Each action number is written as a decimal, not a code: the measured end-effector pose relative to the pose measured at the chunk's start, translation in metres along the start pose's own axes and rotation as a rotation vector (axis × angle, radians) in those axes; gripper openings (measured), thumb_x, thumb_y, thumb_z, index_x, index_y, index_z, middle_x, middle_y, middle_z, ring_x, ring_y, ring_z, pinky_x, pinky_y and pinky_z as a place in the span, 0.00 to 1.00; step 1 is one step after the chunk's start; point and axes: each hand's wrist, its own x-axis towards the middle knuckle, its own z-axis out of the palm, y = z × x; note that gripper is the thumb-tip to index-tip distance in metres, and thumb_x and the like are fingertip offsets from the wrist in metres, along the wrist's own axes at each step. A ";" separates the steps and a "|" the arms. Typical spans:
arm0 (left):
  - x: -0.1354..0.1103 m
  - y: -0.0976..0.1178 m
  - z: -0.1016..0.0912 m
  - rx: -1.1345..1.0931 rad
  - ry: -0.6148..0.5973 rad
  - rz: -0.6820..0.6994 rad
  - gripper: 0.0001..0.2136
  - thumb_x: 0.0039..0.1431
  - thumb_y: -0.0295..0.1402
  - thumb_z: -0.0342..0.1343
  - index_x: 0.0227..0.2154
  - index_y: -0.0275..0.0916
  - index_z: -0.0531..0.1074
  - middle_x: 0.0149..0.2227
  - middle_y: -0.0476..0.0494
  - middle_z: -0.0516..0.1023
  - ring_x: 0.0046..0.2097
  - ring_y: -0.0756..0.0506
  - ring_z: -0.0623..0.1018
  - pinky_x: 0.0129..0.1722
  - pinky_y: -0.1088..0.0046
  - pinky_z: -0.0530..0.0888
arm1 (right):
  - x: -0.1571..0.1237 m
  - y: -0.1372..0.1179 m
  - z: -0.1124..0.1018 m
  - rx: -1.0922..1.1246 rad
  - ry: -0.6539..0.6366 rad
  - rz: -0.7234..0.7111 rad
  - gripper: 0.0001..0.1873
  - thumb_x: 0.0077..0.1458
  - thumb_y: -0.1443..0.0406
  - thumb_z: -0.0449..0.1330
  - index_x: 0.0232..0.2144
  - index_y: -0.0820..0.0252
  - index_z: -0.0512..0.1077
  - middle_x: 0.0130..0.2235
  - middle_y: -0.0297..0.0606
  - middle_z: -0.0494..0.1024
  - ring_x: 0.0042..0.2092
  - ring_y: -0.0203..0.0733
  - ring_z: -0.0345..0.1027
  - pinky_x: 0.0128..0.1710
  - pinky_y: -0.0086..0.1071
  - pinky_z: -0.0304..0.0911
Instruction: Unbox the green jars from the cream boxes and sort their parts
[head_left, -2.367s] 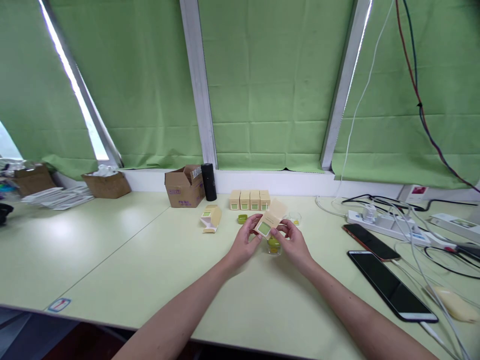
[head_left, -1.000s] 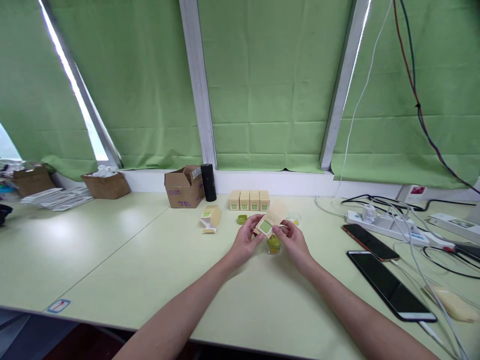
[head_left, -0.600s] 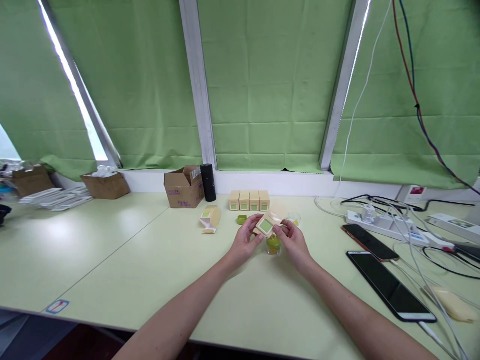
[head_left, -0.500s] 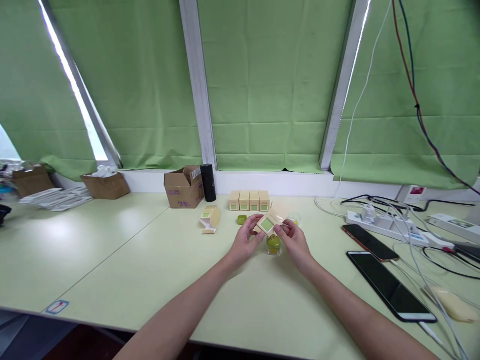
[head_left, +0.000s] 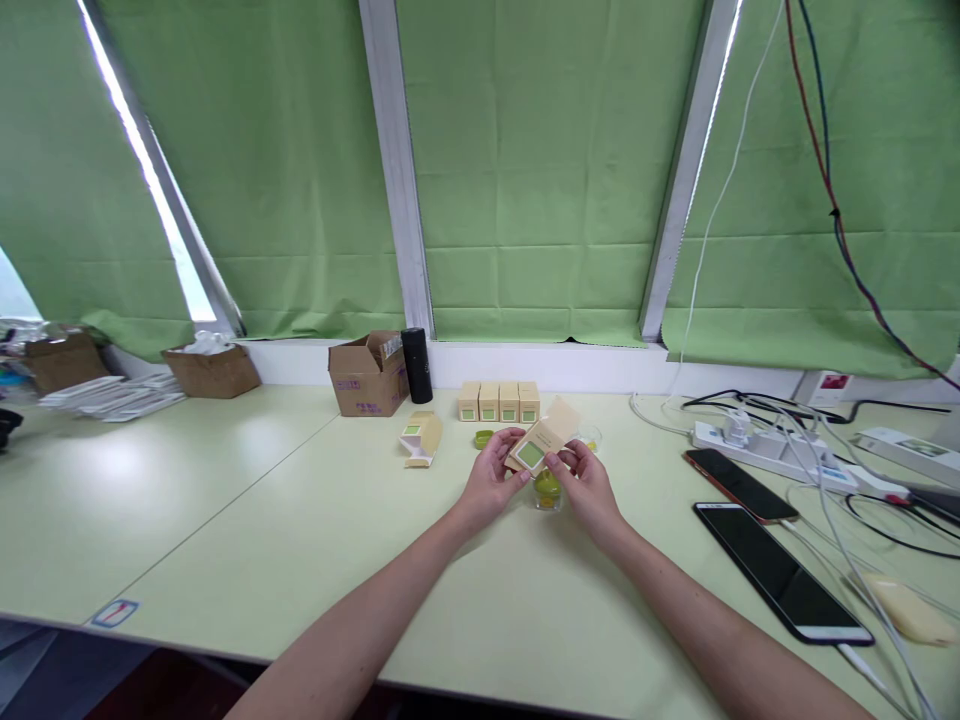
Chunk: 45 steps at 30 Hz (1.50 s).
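Note:
Between both hands, above the table, is a small beige cardboard box point(head_left: 541, 441) with a green square on its face and a flap standing up at its far end. My left hand point(head_left: 491, 475) grips its left side, my right hand point(head_left: 585, 480) its right side. Just below the box, a small clear jar with a green top point(head_left: 548, 491) stands on the table, partly hidden. A little green piece point(head_left: 483, 439) lies beyond my left fingers. Behind my right hand is a clear round dish point(head_left: 590, 437), partly covered. An opened beige carton point(head_left: 422, 440) lies on its side further left.
Several matching beige boxes point(head_left: 499, 402) stand in a row at the back. Left of them are a black cylinder point(head_left: 417, 366) and an open brown carton point(head_left: 367, 376). On the right lie two phones, a large one point(head_left: 780, 570) nearer me, plus a power strip point(head_left: 772, 455) and tangled cables.
The box in my hands has turned and tilted slightly, and its far flap now stands up more visibly. Both hands keep their hold, almost in place.

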 end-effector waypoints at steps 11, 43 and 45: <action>0.000 -0.002 0.005 0.029 0.021 -0.083 0.30 0.57 0.46 0.68 0.57 0.42 0.63 0.46 0.41 0.79 0.47 0.42 0.79 0.50 0.64 0.73 | 0.001 -0.003 -0.001 -0.045 0.043 -0.026 0.30 0.47 0.41 0.69 0.38 0.55 0.69 0.39 0.43 0.84 0.42 0.49 0.77 0.37 0.35 0.67; -0.005 0.002 0.001 0.668 0.134 0.232 0.15 0.67 0.40 0.57 0.54 0.44 0.75 0.50 0.38 0.75 0.54 0.38 0.75 0.56 0.58 0.72 | 0.001 -0.012 -0.004 0.015 0.114 0.103 0.36 0.40 0.37 0.70 0.40 0.56 0.75 0.38 0.45 0.85 0.40 0.52 0.77 0.37 0.39 0.69; -0.006 0.003 0.000 0.676 0.100 0.266 0.15 0.71 0.38 0.51 0.55 0.43 0.74 0.50 0.37 0.75 0.54 0.38 0.75 0.54 0.58 0.73 | 0.001 -0.014 -0.004 0.001 0.127 0.099 0.36 0.39 0.36 0.70 0.39 0.56 0.76 0.38 0.45 0.85 0.39 0.52 0.76 0.35 0.38 0.68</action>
